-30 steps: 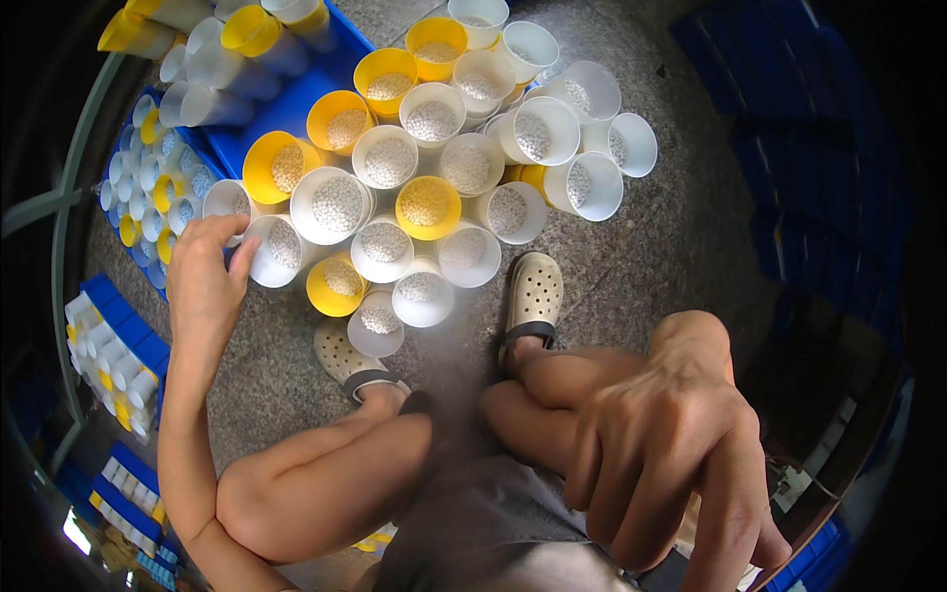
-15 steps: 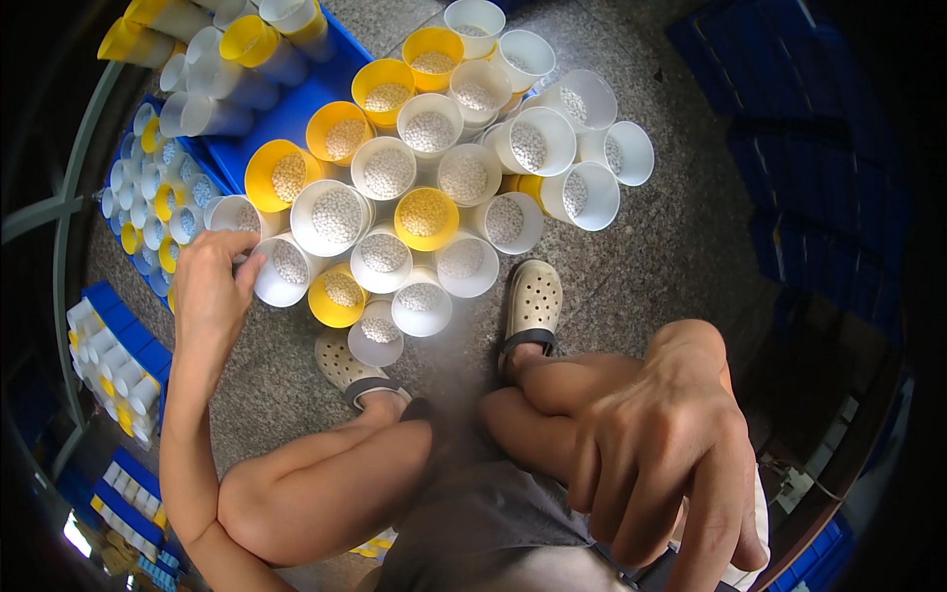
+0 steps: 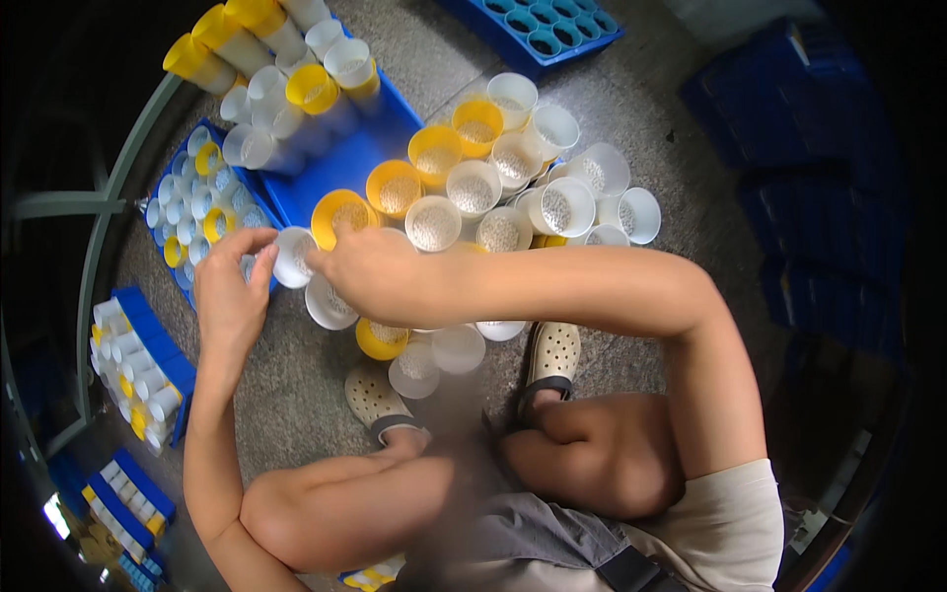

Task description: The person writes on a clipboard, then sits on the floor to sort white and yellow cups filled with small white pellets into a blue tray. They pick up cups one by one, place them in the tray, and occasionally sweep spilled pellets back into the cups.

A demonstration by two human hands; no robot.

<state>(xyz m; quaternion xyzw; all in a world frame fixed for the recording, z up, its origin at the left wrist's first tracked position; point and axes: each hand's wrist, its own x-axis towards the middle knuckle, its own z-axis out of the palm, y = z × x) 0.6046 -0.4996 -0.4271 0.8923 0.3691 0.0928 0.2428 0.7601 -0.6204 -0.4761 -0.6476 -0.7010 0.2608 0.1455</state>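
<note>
A white plastic cup (image 3: 293, 259) with small white pellets in it stands at the near left edge of a cluster of cups. My left hand (image 3: 232, 296) has its thumb and bent fingers at this cup's left rim, closed on it. From the right, my right hand (image 3: 375, 276) reaches across the cluster. Its bent fingers come down at the same cup's right rim, beside a yellow cup (image 3: 340, 212); what they pinch, if anything, is hidden. My right hand and forearm cover several cups behind them. Another white cup (image 3: 330, 304) of pellets sits just below my right hand.
Behind the cluster lies a blue tray (image 3: 345, 158) with stacked cups leaning at its left. More blue trays of cups (image 3: 148, 370) line the left side. A blue tray with round holes (image 3: 538, 30) lies at the top. My shoes (image 3: 554, 355) are close to the nearest cups.
My right hand has swung from above my lap, leftward and forward, over the cups. My left hand stays by a white cup at the left. The view has shifted, showing the holed tray.
</note>
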